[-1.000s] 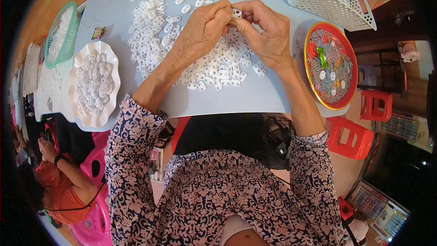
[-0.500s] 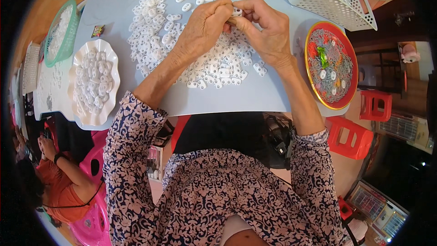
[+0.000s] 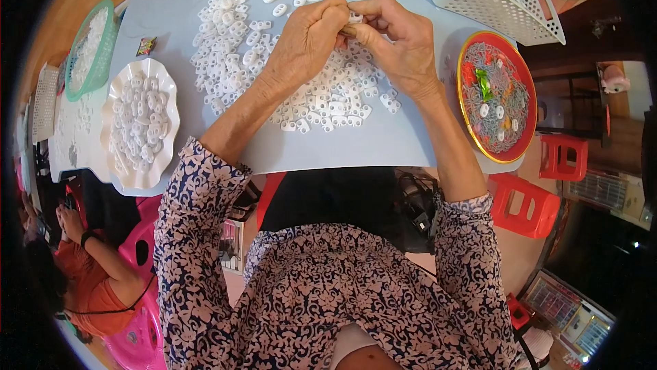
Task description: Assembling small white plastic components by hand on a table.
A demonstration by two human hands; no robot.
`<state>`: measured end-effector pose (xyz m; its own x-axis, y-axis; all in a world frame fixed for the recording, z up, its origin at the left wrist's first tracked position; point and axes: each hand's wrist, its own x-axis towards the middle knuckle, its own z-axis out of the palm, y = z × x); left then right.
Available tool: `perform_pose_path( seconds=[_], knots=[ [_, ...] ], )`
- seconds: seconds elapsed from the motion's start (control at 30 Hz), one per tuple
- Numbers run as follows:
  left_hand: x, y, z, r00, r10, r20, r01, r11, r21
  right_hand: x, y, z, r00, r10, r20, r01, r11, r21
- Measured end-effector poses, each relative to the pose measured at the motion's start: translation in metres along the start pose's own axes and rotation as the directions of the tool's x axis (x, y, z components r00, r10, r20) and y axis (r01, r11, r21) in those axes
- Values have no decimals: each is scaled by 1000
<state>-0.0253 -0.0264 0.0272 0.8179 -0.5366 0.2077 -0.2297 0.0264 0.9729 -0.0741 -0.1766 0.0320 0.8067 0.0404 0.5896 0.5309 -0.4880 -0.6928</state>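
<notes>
Above a pile of small white oval plastic pieces with holes (image 3: 328, 100), my two hands meet fingertip to fingertip. My right hand (image 3: 402, 45) is closed, its thumb and forefinger pinching a small white plastic piece (image 3: 355, 18) that shows only in part. Pressed up against it, my left hand (image 3: 308, 38) is closed with curled fingers; what lies inside them is hidden. To the right stands a red gold-rimmed plate (image 3: 468, 124) with many thin grey bits, a few white pieces and a green wrapper. A white wavy-edged dish (image 3: 140, 180) full of white pieces stands to the left.
A pale perforated basket (image 3: 479, 4) stands at the far right, a green basket (image 3: 104, 62) at the far left. Near the dish lies a small wrapped packet (image 3: 146, 46). Red stools (image 3: 523, 206) stand right of the table. Another person (image 3: 102, 281) sits at lower left.
My hands keep the same hold at nearly the same spot. The whole view has shifted very slightly. No piece has visibly been taken or put down.
</notes>
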Motion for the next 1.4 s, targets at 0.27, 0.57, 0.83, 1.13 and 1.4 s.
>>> perform_pose_path(
  seconds=[0.27,0.57,0.83,1.13,1.4],
  knots=[
    [-3,-2,3,1000,-11,-26,9,997,-72,1,-7,0,996,82,30,-84,992,92],
    [-5,-1,7,997,69,-25,-69,997,20,1,-1,-4,995,90,43,-94,990,104],
    [1,-5,0,999,-16,-36,15,999,-33,1,7,-4,978,177,112,-200,947,251],
    [1,-8,-5,987,163,-13,-163,987,5,9,-10,4,967,252,-23,-232,920,315],
    [3,-5,-7,980,179,-87,-183,982,-43,43,-11,-57,946,158,-283,-178,983,-48]
  ],
)
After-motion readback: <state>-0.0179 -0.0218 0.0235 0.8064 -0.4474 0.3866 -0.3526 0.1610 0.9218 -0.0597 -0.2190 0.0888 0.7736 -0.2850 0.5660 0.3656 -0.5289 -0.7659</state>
